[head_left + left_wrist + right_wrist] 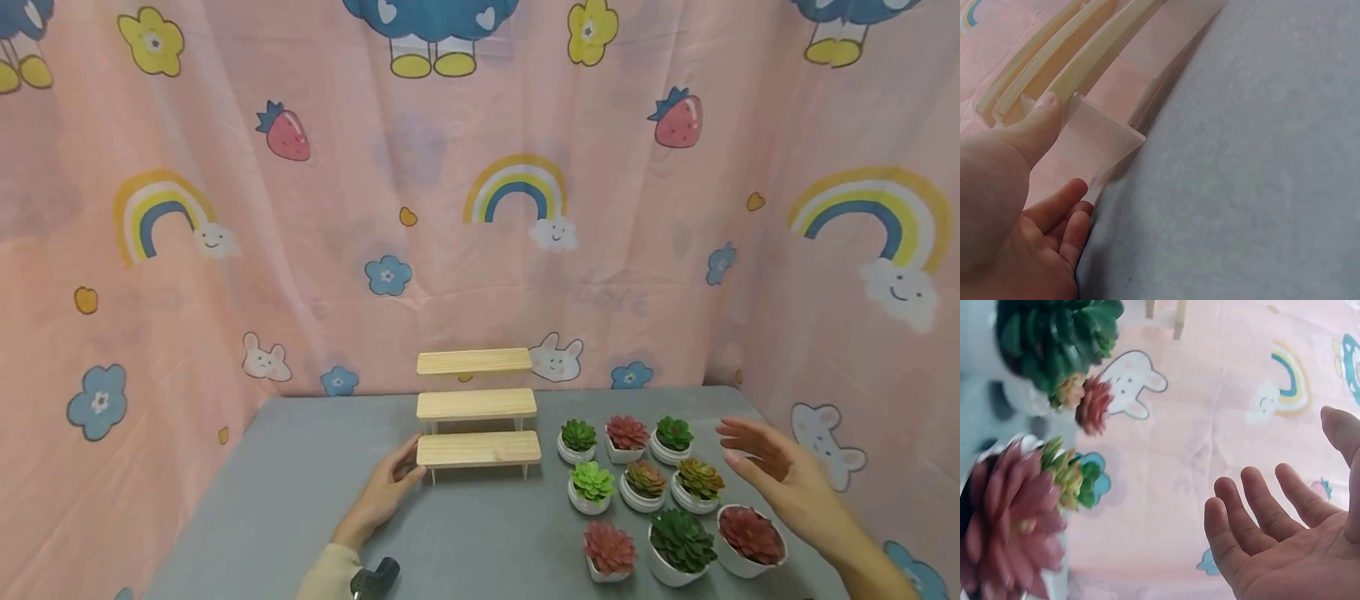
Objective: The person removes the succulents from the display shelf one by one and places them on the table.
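Observation:
A stepped display stand (478, 448) with three light wooden shelves and clear supports stands at the back middle of the table. My left hand (384, 492) is at the left end of its lowest shelf, holding that end with the thumb on the front corner; in the left wrist view the stand (1094, 65) shows this thumb contact, and the index finger is hidden. Over the table's right side, my right hand (787, 479) hangs with fingers spread, holding nothing. Nearest to it are a red potted succulent (750, 535) and an olive-green potted succulent (699, 481).
Several more potted succulents in white pots stand in rows at the right, among them a dark green one (681, 542) and a bright green one (592, 482). A pink printed curtain (480, 275) closes off the grey table (315, 450) behind and at the sides.

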Demonstrator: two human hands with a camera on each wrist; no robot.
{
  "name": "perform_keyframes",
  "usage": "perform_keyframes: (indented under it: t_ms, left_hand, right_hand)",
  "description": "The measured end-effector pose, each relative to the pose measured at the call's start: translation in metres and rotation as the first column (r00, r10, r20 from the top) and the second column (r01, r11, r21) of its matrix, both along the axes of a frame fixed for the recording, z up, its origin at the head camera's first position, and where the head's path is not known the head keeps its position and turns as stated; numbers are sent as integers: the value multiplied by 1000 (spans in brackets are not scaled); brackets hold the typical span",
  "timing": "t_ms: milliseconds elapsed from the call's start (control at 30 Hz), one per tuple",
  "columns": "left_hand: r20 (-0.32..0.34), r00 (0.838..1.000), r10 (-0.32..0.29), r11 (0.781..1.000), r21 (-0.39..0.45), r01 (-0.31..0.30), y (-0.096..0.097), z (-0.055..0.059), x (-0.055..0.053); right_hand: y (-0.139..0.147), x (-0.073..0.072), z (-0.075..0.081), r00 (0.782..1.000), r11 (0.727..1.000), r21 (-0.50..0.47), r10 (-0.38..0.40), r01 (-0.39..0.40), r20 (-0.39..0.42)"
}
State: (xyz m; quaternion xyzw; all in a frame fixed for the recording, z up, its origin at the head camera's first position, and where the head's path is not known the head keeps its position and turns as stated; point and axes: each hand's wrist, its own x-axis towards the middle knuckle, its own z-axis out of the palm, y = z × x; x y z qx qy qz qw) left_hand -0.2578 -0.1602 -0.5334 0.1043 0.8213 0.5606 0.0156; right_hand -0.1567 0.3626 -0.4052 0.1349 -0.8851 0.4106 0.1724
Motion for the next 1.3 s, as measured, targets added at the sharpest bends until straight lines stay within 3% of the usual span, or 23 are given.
perform_keyframes:
  t_ms: [433, 1300]
  left_hand:
    - [4, 1000, 7, 1000, -2, -7, -3, -1, 1]
    - [27, 1000, 12, 1000, -10, -12, 2, 1, -2]
  right_hand:
    - [-39, -11, 14, 994, 993, -73, 89, -93, -59]
    - [-106, -33, 26, 979, 957, -204, 196, -205, -63]
